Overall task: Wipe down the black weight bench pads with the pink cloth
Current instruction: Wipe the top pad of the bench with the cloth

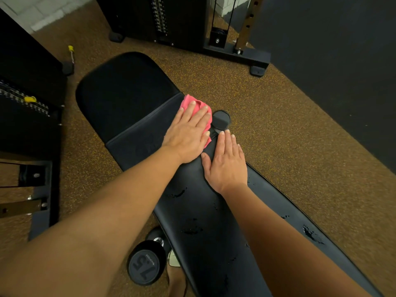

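Pink cloth (pixel 186 100), pressed under the flat left hand (pixel 187 136), reaches the pad's (pixel 137 136) edge; flat right hand (pixel 226 166) beside.

The floor (pixel 267 108) was brown rubber matting flecked with yellow. A plain dark wall (pixel 332 50) ran along the right, and a pale block wall (pixel 40 13) showed at the far left. A black weight-stack machine (pixel 158 20) stood at the far end, with a cable pulley (pixel 217 37) beside a drilled upright (pixel 246 24). A second weight stack (pixel 23 103), carrying a yellow selector pin (pixel 30 99), sat on the left. A black dumbbell (pixel 145 266) marked 75 lay on the floor.
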Motion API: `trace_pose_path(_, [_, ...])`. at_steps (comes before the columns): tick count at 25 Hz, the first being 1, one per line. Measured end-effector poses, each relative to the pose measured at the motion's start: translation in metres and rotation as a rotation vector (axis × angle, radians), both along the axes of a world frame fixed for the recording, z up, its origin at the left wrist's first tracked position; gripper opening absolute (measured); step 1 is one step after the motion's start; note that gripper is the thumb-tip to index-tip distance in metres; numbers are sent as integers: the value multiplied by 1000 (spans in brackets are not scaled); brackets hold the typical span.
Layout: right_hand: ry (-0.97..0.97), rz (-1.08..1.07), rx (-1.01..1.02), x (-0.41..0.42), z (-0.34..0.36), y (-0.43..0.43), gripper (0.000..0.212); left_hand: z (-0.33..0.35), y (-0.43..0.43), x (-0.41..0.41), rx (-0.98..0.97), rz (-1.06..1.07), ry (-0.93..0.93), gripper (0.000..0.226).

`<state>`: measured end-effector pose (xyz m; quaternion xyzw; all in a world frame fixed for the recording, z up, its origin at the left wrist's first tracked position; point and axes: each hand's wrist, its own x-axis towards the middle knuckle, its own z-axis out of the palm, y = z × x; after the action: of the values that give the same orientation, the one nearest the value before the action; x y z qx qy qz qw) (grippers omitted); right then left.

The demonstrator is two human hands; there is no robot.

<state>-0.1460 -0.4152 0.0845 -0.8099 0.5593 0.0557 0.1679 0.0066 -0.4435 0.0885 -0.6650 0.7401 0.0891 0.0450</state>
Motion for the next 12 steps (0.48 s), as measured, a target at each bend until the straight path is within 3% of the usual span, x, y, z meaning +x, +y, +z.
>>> trace_pose_path(7, [6, 19, -28, -3, 1, 2, 79, -2, 24, 16, 3, -245, 71, 61])
trace_pose_path(12, [46, 29, 5, -6, 0, 2, 80, -1, 18, -3, 12, 54, 63, 67])
